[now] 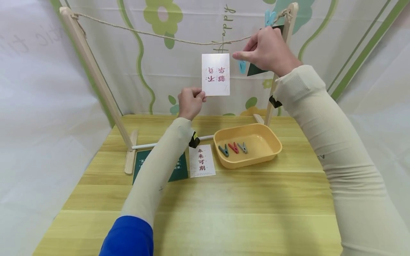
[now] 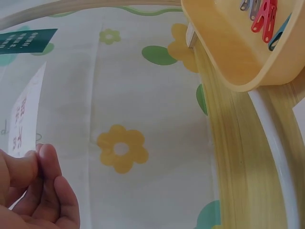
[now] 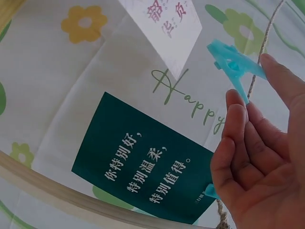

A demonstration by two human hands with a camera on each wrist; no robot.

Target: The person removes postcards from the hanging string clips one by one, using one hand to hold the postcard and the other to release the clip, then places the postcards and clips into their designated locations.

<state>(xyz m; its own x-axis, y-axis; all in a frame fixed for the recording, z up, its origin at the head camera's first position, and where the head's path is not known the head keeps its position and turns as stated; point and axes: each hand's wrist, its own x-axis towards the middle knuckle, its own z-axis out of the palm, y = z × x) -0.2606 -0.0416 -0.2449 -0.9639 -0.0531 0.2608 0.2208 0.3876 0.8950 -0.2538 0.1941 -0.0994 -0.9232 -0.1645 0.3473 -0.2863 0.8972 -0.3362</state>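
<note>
My left hand [image 1: 190, 103] pinches a white card [image 1: 216, 74] with red characters by its lower left corner. The card is held up just below the sagging twine [image 1: 153, 35]. Close to the card's right side, my right hand [image 1: 271, 49] holds a light blue clothespin [image 3: 232, 61], its handles between thumb and fingers. The clothespin is apart from the card. Behind the right hand hangs a dark green card [image 3: 143, 162] with white characters, by the right post. Another light blue clothespin [image 1: 270, 17] sits at the twine there, partly hidden by the hand in the right wrist view.
Wooden posts [image 1: 93, 71] carry the twine on both sides. A yellow basket [image 1: 272, 153] on the table holds a green, a red and a grey clothespin [image 1: 242, 147]. Left of it lie a white card [image 1: 202, 161] and a green card [image 1: 179, 170], partly under my left forearm.
</note>
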